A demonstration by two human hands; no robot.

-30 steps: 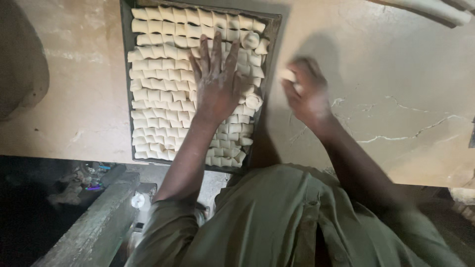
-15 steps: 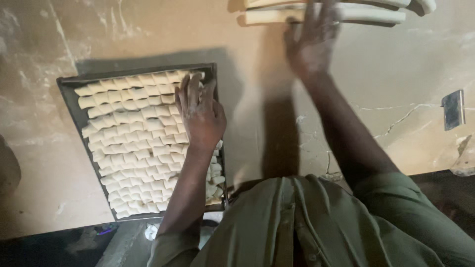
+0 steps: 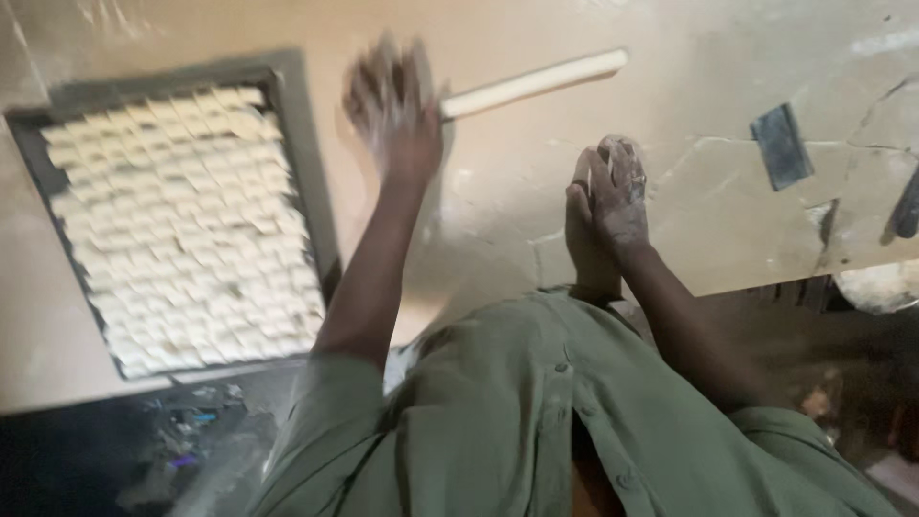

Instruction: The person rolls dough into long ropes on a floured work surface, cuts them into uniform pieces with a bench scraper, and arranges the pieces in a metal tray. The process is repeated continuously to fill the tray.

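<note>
A dark metal tray [image 3: 311,182] lies on the floured work table at the left, packed with several rows of small pale dough pieces [image 3: 182,230]. My left hand [image 3: 392,105], blurred by motion, is raised to the right of the tray with its fingers spread. Its thumb side meets the near end of a long pale dough roll [image 3: 536,81] that lies slanted on the table. My right hand [image 3: 611,191], dusted with flour, rests on the table near its front edge with the fingers curled in. I see nothing in it.
A flat dark scraper [image 3: 780,144] lies on the table at the right, and another dark tool [image 3: 905,206] shows at the right edge. A pale round vessel [image 3: 876,285] sits below the table edge. Small clutter [image 3: 191,431] lies on the dark floor at lower left.
My left hand has lifted off the dough pieces in the tray and moved right to the dough roll. My right hand has drawn back from the far rolls to the table's front edge.
</note>
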